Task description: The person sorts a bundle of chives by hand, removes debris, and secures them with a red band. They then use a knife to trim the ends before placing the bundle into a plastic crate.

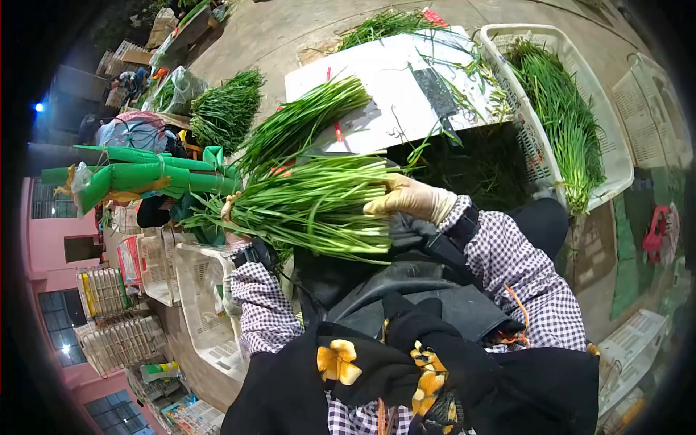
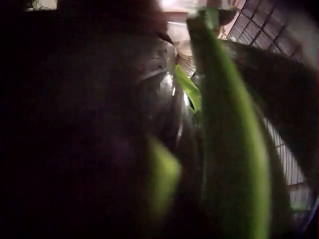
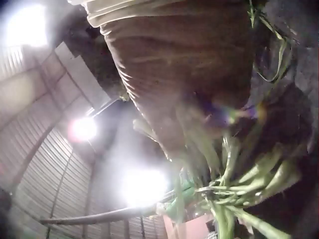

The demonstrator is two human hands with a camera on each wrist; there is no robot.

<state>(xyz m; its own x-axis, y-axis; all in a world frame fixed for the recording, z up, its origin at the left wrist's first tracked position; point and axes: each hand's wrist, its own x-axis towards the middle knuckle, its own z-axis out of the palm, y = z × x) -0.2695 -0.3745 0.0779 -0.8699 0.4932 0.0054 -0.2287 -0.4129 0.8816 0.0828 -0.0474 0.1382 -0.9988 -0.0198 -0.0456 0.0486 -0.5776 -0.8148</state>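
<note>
A loose bunch of green chives lies across my lap, its pale stalk ends to the right. My right hand, in a cream glove, grips those stalk ends with thumb and fingers. In the right wrist view the glove sits close over splayed pale stalks. My left hand holds the leafy end from the left, mostly hidden under the leaves. Dark, blurred leaves fill much of the left wrist view. Just beyond, another bunch of chives rests at the board's left edge.
A white board with scattered trimmings stands ahead, with a dark flat blade-like piece on it. At the right, a white plastic crate holds more chives. Green padded tubes jut in from the left, above another white crate.
</note>
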